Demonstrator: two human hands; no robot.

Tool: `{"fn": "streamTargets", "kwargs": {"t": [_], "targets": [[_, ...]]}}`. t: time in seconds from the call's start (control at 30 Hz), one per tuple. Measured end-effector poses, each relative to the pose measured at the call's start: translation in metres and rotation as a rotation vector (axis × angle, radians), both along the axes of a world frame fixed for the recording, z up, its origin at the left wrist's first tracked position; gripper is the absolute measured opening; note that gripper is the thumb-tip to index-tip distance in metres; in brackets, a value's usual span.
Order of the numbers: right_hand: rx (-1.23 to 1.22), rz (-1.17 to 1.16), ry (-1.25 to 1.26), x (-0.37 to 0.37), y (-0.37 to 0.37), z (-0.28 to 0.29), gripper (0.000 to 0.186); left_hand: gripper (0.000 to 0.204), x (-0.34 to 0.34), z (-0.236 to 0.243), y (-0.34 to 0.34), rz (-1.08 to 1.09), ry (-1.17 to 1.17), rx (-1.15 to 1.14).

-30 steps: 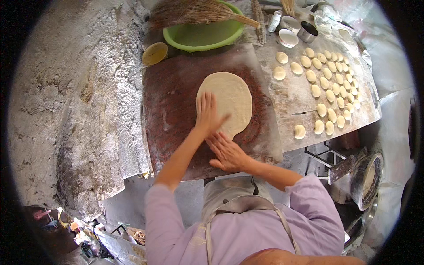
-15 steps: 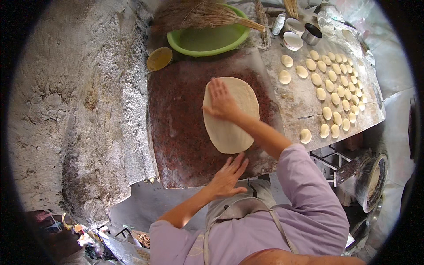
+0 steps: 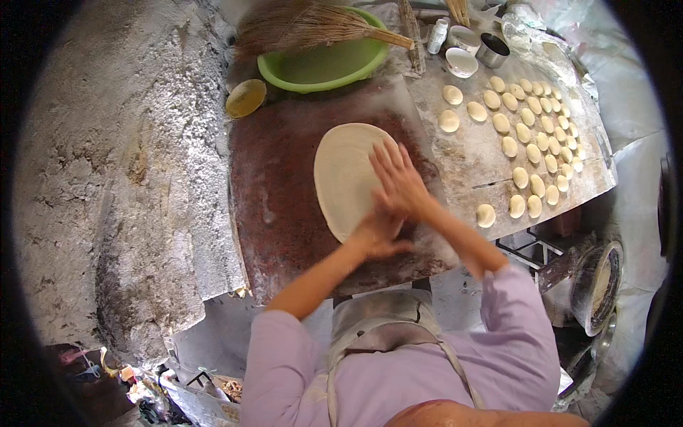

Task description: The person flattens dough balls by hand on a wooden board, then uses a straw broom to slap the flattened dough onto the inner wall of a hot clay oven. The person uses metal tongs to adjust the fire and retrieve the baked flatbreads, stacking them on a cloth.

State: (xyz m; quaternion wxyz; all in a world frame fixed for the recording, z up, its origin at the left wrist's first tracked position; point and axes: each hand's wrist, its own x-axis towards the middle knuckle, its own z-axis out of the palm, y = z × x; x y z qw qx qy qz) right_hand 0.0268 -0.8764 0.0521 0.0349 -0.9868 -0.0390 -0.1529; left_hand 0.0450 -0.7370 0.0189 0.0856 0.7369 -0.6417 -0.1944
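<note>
A flat oval sheet of dough [image 3: 345, 171] lies on a reddish-brown stone slab [image 3: 274, 213] in front of me. Over the right side of the sheet rests my right hand [image 3: 400, 181], palm down with its fingers stretched out. My left hand [image 3: 379, 235] is at the near right edge of the dough, its fingers spread and somewhat blurred. Part of the left hand sits under or against the right wrist; whether they touch, I cannot tell. Neither hand grips anything.
Many small dough rounds [image 3: 524, 134] lie on the floured board [image 3: 462, 160] to the right. Beyond the slab are a green basin [image 3: 306, 87], a straw broom [image 3: 320, 27] and a yellowish bowl [image 3: 246, 98]. Cups and a white bowl [image 3: 462, 64] stand at the far right.
My right hand has gone from the dough's far left part to its right side. The left hand has moved forward from the slab's near edge onto the dough's edge.
</note>
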Motion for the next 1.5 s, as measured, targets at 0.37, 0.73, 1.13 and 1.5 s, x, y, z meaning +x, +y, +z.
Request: {"fn": "streamTargets", "kwargs": {"t": [0.37, 0.73, 1.13, 1.5], "targets": [[0.271, 0.366, 0.027, -0.019, 0.091, -0.031, 0.062, 0.096, -0.036, 0.054, 0.054, 0.738, 0.062, -0.369], [0.887, 0.189, 0.015, -0.144, 0.070, -0.004, 0.043, 0.111, 0.078, 0.017, -0.093, 0.493, 0.006, -0.056], [0.595, -0.432, -0.256, -0.063, -0.027, -0.026, 0.017, 0.082, 0.022, 0.034, 0.050, -0.420, 0.084, -0.182], [0.694, -0.794, 0.017, 0.031, -0.040, -0.046, 0.024, 0.063, 0.105, 0.018, 0.058, 0.371, -0.263, -0.127]]}}
